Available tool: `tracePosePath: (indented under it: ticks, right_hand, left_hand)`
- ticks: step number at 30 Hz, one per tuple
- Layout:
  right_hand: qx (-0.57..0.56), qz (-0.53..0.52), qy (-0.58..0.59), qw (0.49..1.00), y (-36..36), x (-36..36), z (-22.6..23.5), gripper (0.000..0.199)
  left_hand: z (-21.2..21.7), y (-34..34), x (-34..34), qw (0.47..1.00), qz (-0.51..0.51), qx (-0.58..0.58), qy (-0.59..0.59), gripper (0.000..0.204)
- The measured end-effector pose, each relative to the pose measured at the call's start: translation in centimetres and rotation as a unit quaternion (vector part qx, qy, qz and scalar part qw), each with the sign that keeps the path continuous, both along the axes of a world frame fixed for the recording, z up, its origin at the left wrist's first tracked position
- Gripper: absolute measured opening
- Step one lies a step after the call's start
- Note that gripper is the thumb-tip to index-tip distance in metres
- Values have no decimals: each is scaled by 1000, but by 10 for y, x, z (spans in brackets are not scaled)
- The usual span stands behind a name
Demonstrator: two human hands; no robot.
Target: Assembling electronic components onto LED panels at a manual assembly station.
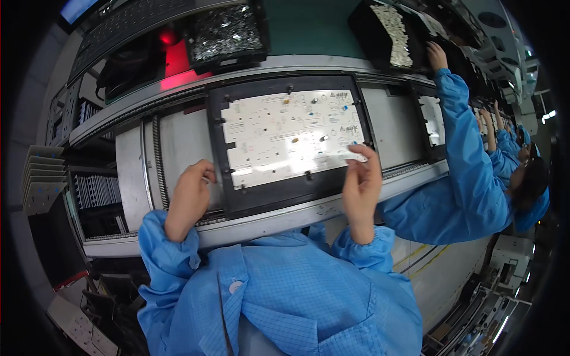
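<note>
A white circuit board point(279, 163) with small yellow, blue and grey components lies in a black carrier frame point(267, 199) on the conveyor. My left hand point(191, 193) hovers beside the frame's left edge, fingers loosely bent and nothing visible in them. At the board's lower right corner is my right hand point(363, 187). Its index finger arches over the board's edge near a blue component, with the thumb apart from it; I see nothing held. Whether that fingertip touches the board, I cannot tell.
Beyond the conveyor rail point(285, 64) stand a black bin of shiny metal parts point(228, 35) and another of whitish parts point(393, 35). A red light glows at the back left. On my right, a co-worker's blue sleeve point(463, 136) reaches across the line. Stacked boards point(44, 178) stand left.
</note>
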State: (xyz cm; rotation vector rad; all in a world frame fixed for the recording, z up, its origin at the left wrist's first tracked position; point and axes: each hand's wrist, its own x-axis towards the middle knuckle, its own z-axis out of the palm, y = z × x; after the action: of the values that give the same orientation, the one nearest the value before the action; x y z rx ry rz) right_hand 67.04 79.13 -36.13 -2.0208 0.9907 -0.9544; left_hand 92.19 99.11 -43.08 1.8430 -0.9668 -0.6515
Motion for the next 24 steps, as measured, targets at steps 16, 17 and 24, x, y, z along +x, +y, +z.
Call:
tracePosePath:
  ticks: [16,17,24]
  right_hand:
    - [94,476,34,874,282,207,-39,15]
    - [126,493,38,860,291,209,-43,15]
    - [197,535,82,818,329,251,-57,14]
  left_hand:
    - [-17,375,83,730,621,27,-283,49]
    - [-26,430,74,657,690,109,-285,52]
    - [-76,669,-96,176,912,368,39,71]
